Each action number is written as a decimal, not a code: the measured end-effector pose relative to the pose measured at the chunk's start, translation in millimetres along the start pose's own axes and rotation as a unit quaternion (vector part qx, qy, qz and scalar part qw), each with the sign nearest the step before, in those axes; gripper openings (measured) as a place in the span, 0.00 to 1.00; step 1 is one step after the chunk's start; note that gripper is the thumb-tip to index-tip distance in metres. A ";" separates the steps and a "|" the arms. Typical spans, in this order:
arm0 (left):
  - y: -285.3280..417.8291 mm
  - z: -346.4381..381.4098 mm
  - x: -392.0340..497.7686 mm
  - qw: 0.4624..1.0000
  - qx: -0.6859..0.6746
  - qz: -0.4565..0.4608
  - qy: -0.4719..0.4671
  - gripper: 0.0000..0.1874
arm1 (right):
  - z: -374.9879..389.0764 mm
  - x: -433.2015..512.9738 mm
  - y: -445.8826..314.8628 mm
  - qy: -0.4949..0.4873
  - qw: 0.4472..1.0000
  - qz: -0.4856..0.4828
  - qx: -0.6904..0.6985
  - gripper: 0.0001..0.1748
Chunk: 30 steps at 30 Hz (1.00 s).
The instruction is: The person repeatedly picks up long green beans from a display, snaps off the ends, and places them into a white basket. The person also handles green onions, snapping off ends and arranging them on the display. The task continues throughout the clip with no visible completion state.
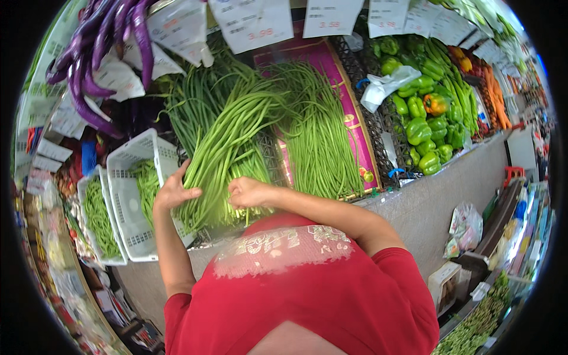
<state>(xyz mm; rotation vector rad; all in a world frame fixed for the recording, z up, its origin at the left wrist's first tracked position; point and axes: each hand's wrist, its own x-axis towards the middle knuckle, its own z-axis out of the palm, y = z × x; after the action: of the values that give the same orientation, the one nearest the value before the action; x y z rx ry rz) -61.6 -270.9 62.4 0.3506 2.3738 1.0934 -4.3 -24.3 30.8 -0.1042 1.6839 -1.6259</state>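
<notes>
A thick bundle of light-green yardlong beans (228,133) lies slantwise over darker green stalks (186,104) on the produce stand. My left hand (175,188) cups the bundle's near left edge, thumb on top and fingers along its outer side. To the right of it, my right hand (248,193) is curled over the paler stalk ends (253,166); whether a bean is pinched in its fingers is hidden. Some beans between the two hands are blurred. A second spread of yardlong beans (317,146) rests on a magenta printed sheet (355,128) to the right.
White plastic crates (133,222) of green beans (100,217) stand at left. Purple eggplants (102,53) hang upper left beside price cards (253,22). Green bell peppers (419,131) and carrots (496,97) are at right. A grey stand front (426,191) runs along the near side.
</notes>
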 end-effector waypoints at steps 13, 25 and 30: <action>27.6 36.3 -8.6 0.980 0.177 0.013 0.092 0.47 | 8.4 27.3 40.0 -0.106 0.930 -0.008 0.353 0.22; 27.6 32.8 -7.7 0.998 0.054 -0.017 -0.001 0.53 | 15.1 4.1 -13.0 -0.060 0.974 0.016 0.217 0.24; 22.1 26.5 -1.5 0.997 0.046 -0.033 -0.046 0.53 | 19.9 16.4 -8.1 -0.017 0.960 0.025 0.279 0.22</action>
<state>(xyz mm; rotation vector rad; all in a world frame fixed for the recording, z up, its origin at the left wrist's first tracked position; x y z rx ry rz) -45.5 -240.4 65.2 0.3451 2.3419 0.9207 -8.0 -50.9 32.7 0.1883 1.1353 -1.9833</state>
